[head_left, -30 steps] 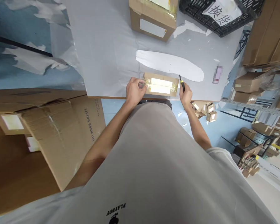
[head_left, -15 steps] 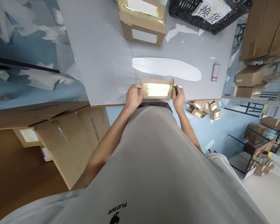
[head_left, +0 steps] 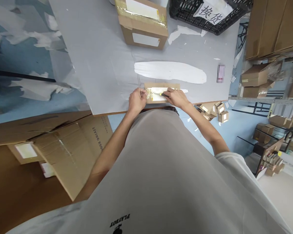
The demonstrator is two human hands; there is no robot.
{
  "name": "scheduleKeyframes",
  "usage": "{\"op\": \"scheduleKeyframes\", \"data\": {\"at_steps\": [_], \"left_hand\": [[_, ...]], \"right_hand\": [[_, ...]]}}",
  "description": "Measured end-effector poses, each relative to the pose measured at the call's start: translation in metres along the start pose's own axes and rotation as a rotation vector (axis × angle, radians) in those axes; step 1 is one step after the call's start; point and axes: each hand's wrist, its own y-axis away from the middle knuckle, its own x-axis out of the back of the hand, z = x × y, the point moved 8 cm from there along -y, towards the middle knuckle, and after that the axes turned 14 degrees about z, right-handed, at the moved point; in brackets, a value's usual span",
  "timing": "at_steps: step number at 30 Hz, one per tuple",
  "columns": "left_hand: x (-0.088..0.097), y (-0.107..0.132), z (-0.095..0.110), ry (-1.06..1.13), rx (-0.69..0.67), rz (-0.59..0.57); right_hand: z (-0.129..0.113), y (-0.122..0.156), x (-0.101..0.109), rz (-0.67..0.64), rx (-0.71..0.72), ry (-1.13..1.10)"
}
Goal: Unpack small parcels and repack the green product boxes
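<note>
A small cardboard box (head_left: 148, 101) with a white label and clear tape across its top lies at the near edge of the grey table. My left hand (head_left: 137, 100) is closed at the box's left end, its fingertips pinched by the tape; what they pinch is too small to make out. In my right hand (head_left: 177, 97) is a utility knife (head_left: 164, 95) with a black and yellow handle. The hand reaches over the right part of the box, and the knife points left across the label. Where its blade tip meets the box is hard to see.
Beyond the box lies a long white paper strip (head_left: 171, 71) on the table (head_left: 100, 65). Farther back stand a larger taped carton (head_left: 144, 27) and a black plastic crate (head_left: 185, 14). A big open carton (head_left: 70, 152) is at the left; small boxes (head_left: 217, 110) lie on the floor at right.
My right hand has moved left from the box's right end to over its top, turning the knife from pointing away to pointing left. My left hand stays at the left end.
</note>
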Motion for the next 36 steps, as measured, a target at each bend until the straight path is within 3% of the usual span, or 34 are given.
{"op": "scheduleKeyframes", "data": {"at_steps": [5, 9, 12, 16, 23, 28, 31, 34, 36], "left_hand": [[-0.002, 0.002, 0.000, 0.025, -0.039, 0.010], [0.002, 0.003, 0.005, 0.039, -0.017, 0.043], [0.004, 0.006, 0.016, -0.032, 0.054, 0.005], [0.010, 0.014, 0.037, -0.126, 0.123, -0.021], [0.011, 0.022, 0.049, -0.161, 0.167, 0.071], [0.005, 0.026, 0.060, -0.195, 0.184, 0.157], [0.007, 0.029, 0.066, -0.263, 0.204, 0.247], [0.011, 0.032, 0.065, -0.337, 0.242, 0.345], [0.009, 0.033, 0.064, -0.351, 0.250, 0.367]], "right_hand": [[0.004, -0.007, 0.005, -0.059, 0.003, 0.106], [0.032, 0.006, 0.011, -0.101, -0.077, 0.167], [0.052, 0.020, 0.013, -0.142, -0.145, 0.196], [0.057, 0.029, 0.010, -0.171, -0.167, 0.195], [0.087, 0.047, 0.005, -0.189, -0.172, 0.199], [0.114, 0.043, -0.005, -0.113, -0.121, 0.137], [0.146, 0.051, -0.016, -0.084, -0.121, 0.092], [0.205, 0.074, -0.035, -0.079, -0.231, 0.021], [0.245, 0.084, -0.050, 0.027, -0.340, -0.118]]}}
